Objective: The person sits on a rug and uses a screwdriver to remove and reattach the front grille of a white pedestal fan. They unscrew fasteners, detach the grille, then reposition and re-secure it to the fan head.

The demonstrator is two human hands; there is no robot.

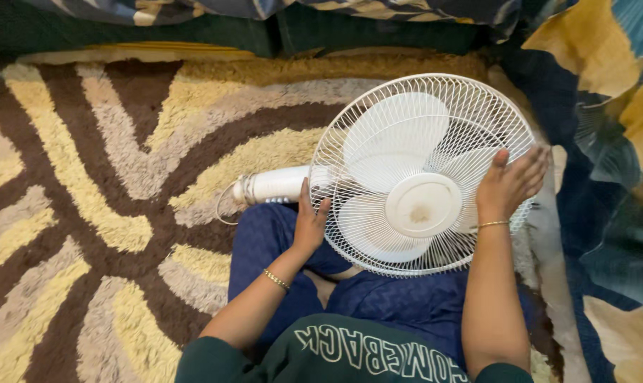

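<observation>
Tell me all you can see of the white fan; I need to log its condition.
The fan is white, seemingly plastic, with a round wire guard over pale blades and a stained round hub cap. It lies face up across the person's lap, its neck and cable reaching left onto the rug. The left hand grips the guard's left rim; the right hand rests on its right rim.

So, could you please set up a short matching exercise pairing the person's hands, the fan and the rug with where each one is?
Things:
1. left hand
2. right hand
3. white fan
4. striped rug

Places:
A. on the grille's right rim
B. under the person, on the floor
C. on the grille's left edge
D. lying face up over the person's lap

Pairs: 1-C, 2-A, 3-D, 4-B
</observation>
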